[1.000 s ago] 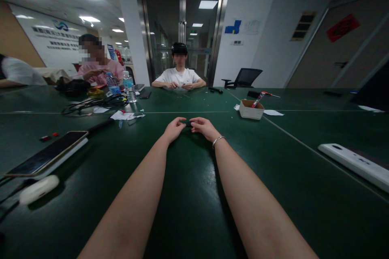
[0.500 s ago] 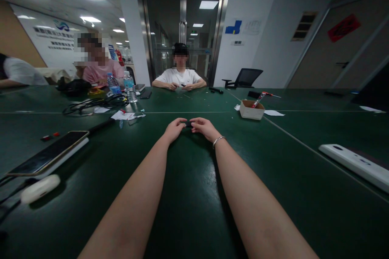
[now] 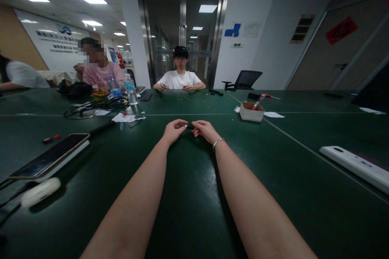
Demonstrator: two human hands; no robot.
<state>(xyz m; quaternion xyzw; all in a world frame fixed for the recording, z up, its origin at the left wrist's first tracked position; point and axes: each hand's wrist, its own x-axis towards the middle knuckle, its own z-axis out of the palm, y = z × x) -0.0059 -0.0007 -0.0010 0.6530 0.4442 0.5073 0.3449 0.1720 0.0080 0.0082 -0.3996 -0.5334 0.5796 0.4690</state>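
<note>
Both my hands meet over the dark green table (image 3: pixel 194 194), holding a small black object (image 3: pixel 189 126) between their fingertips. Its left end has a small pale tip; its exact kind is too small to make out. My left hand (image 3: pixel 175 132) pinches the left end between thumb and fingers. On the other side, my right hand (image 3: pixel 206 130) grips the right end, fingers curled, with a silver bracelet (image 3: pixel 219 142) at the wrist. Fingers cover part of the object.
A phone (image 3: pixel 50 156) and a white oval device (image 3: pixel 41 192) lie left. Cables (image 3: pixel 95 107), paper (image 3: pixel 123 117) and water bottles (image 3: pixel 130 91) are beyond. To the right are a small box (image 3: pixel 251 112) and a white power strip (image 3: pixel 355 166). A person (image 3: pixel 180 77) sits opposite.
More of the black object shows between my fingertips, my hands staying nearly in place. The person opposite has moved their hands apart. The whole view has shifted slightly.
</note>
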